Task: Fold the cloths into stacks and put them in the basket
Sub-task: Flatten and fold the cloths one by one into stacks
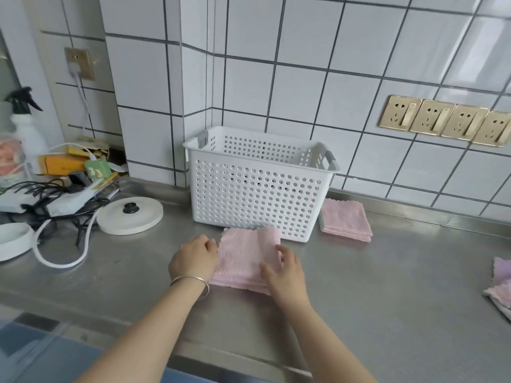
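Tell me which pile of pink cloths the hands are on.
The pink folded stack directly before the white perforated basket; both hands touch it, others lie untouched rightward.

I'm watching through one head-worn wide-angle view, looking forward and down across the steel counter (387, 272), sitting close above the forearms; facing the tiled wall (304, 78) corner.
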Demonstrator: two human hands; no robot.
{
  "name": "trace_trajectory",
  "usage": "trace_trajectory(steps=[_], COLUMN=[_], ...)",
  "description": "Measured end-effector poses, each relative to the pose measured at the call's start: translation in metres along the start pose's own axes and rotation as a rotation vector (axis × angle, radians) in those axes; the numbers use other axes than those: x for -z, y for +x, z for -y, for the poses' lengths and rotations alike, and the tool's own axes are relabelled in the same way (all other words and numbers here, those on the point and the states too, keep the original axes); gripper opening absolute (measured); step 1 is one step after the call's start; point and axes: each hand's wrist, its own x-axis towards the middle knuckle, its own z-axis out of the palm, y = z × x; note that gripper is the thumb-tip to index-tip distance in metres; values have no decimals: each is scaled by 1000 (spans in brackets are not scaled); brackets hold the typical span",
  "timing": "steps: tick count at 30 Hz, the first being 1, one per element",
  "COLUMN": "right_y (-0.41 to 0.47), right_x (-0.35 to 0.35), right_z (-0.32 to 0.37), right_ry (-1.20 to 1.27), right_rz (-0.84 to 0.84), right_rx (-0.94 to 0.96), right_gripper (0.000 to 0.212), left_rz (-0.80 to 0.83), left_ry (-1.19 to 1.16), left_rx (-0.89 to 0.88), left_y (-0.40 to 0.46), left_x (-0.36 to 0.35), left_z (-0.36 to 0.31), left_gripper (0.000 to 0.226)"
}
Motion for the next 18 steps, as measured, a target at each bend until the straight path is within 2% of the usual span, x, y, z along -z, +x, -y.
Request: trace_trajectory(steps=[5,9,12,15,16,18], right_y=[-15,-15,-21,-25,-25,-26], right_x=[5,3,-3,-11,-14,-17], right_z=[-13,-13,-15,-18,-18,-17], right_ry=[-131,-310,-598,-828,-847,-814], right_rz=[82,95,64,12,44,224], right_rx=[162,223,295,365,383,324], right_gripper=[55,57,57,81,91,99], left_rz=[159,178,135,39,14,-7], left_ry=[-7,67,118,126,164,293], left_rx=[29,-12,-51,-105,-138,-186], left_y=[-6,-11,-12,-18,-19,-20], left_x=[6,1,-2,-4,-7,-10], left_z=[-11,-12,-10,-10,-11,-12], left_gripper=[32,28,26,19,21,26])
